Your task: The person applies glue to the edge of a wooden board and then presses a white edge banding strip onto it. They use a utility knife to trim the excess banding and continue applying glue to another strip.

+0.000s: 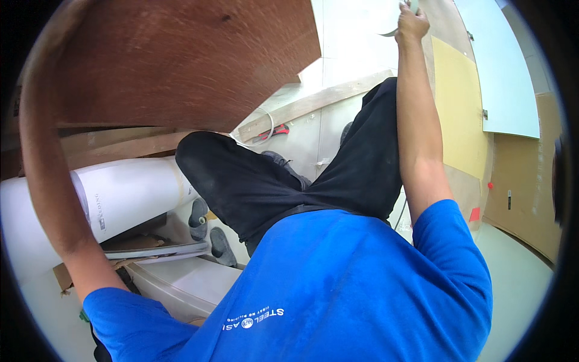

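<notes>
A large reddish-brown wooden board stands tilted in front of me on the left. My left arm reaches up along its left side, and my left hand is at the board's far edge in the dark rim of the picture; its fingers cannot be made out. At the top right, my outstretched right hand is closed around a thin whitish strip. A curved end of the strip sticks out beside the wrist. On the floor between my knees lies a red and black utility knife, within a loop of thin white strip.
A narrow wooden batten lies across the floor ahead. At left are a large white roll, wooden planks and grey slippers. To the right are a yellowish panel, a pale hinged door and brown cardboard.
</notes>
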### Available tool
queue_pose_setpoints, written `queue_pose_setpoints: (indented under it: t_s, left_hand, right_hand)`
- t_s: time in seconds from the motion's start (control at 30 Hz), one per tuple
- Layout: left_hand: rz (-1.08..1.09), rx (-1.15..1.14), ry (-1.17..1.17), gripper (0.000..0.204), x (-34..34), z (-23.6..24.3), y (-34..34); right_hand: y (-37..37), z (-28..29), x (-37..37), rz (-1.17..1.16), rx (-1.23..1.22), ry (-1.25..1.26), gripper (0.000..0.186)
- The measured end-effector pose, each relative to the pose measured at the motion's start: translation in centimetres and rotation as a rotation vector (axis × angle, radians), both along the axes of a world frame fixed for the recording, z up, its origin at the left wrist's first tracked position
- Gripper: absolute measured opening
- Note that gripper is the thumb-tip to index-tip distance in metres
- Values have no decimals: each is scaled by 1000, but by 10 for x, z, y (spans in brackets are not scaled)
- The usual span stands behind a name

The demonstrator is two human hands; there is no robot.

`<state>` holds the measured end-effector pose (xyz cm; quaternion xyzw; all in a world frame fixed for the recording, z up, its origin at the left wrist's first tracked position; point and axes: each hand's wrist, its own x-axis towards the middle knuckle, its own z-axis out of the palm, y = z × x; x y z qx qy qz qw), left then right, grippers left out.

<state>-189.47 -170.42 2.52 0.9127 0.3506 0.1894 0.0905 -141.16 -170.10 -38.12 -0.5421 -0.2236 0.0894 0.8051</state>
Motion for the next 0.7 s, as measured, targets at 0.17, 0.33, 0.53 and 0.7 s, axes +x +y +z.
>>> queue_pose_setpoints:
  t_s: [0.17,0.33,0.53,0.7]
  left_hand:
    - [59,0,-7,23,37,-68,-14]
    - [-112,219,251,38,59,-124,-3]
    - [-206,226,223,38,66,-175,9]
    - [-231,264,250,33,58,-175,26]
  right_hand:
    - [-51,32,26,-164,-35,-85,27]
    - [-89,75,-4,-213,-55,-141,29]
    - [-98,103,-15,-154,-153,-348,29]
    - [-94,96,-46,88,-209,-349,30]
